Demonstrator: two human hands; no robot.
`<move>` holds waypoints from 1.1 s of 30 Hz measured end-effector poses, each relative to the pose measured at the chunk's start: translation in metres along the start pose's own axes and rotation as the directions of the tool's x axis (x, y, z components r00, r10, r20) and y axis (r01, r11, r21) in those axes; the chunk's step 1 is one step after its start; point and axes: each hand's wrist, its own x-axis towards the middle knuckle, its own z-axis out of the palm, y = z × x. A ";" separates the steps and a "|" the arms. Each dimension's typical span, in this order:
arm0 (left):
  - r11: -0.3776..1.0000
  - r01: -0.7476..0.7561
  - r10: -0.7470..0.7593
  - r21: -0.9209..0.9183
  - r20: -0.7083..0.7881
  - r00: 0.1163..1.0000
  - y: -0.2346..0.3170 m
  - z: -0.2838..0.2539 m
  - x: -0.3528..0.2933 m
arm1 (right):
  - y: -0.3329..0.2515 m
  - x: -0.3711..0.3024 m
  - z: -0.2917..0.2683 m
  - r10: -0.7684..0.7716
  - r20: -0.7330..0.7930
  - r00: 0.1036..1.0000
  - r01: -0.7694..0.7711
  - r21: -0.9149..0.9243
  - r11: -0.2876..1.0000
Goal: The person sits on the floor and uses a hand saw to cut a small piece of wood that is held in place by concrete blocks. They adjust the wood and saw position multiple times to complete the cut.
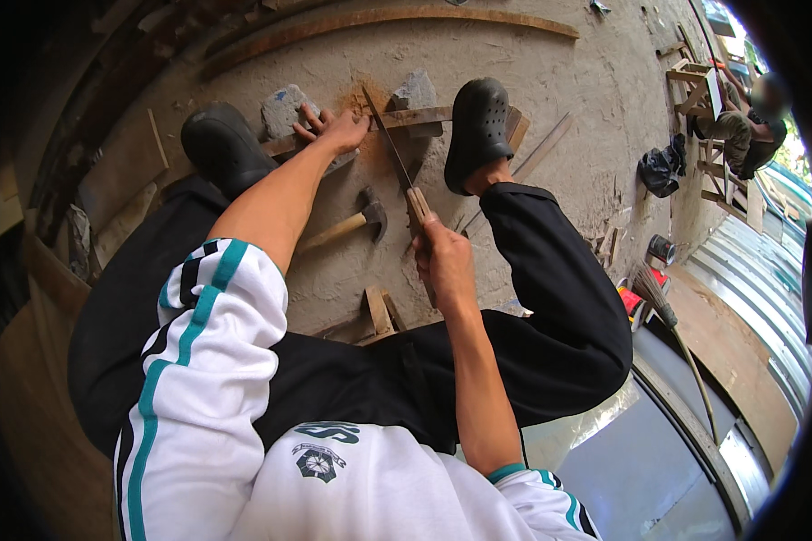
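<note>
My right hand (444,263) is wrapped round the wooden handle of a handsaw (392,140). Its thin blade points away from me and crosses a narrow wooden strip (415,117). To the left of the blade, my left hand (336,133) grips the strip and bears down on it, some fingers bent over its far side. Two grey stone blocks, one on the left (285,110) and one on the right (415,90), sit by the strip. Orange-brown sawdust (359,94) lies around the blade's far end. My dark clogs (480,126) are near both ends of the strip.
A claw hammer (345,225) lies on the concrete floor between my legs, near wood offcuts (379,311). A long curved board (397,16) lies beyond. At right are a broom (656,298), a black plastic bag (662,167), and another person (747,135) seated by wooden frames.
</note>
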 end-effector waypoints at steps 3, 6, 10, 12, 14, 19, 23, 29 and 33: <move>1.000 -0.002 0.002 -0.010 -0.008 1.000 -0.001 0.002 0.000 | 0.019 -0.013 -0.003 -0.022 -0.069 0.997 0.012 -0.140 0.990; 1.000 0.008 -0.008 -0.011 -0.025 1.000 0.001 0.003 -0.002 | 0.026 -0.012 -0.001 0.012 -0.065 0.998 -0.022 -0.148 0.989; 1.000 -0.026 0.025 -0.018 -0.018 1.000 -0.001 0.002 -0.003 | 0.009 0.041 0.023 -0.144 -0.109 0.984 0.112 -0.252 0.961; 0.999 -0.040 0.040 -0.016 -0.020 0.999 0.003 0.003 -0.005 | 0.019 0.057 0.027 -0.169 -0.110 0.979 0.139 -0.242 0.960; 1.000 -0.022 0.022 -0.017 -0.025 0.999 -0.004 0.004 -0.004 | 0.036 0.025 0.018 -0.162 -0.071 0.984 0.139 -0.257 0.956; 1.000 -0.010 0.008 -0.025 -0.060 0.998 0.001 0.002 -0.004 | 0.052 -0.016 0.006 -0.072 -0.103 0.992 0.042 -0.272 0.961; 0.999 -0.032 0.030 -0.038 -0.044 0.999 0.001 0.004 -0.004 | 0.030 0.049 0.029 -0.135 -0.105 0.985 0.113 -0.194 0.974; 1.000 -0.015 0.015 0.002 -0.046 0.999 -0.005 0.005 0.005 | 0.055 -0.013 -0.002 0.024 -0.016 1.000 -0.025 -0.094 0.995; 1.000 -0.019 0.020 0.014 -0.084 0.996 -0.003 0.009 0.003 | 0.041 0.005 0.002 0.094 0.045 0.995 -0.091 -0.059 0.994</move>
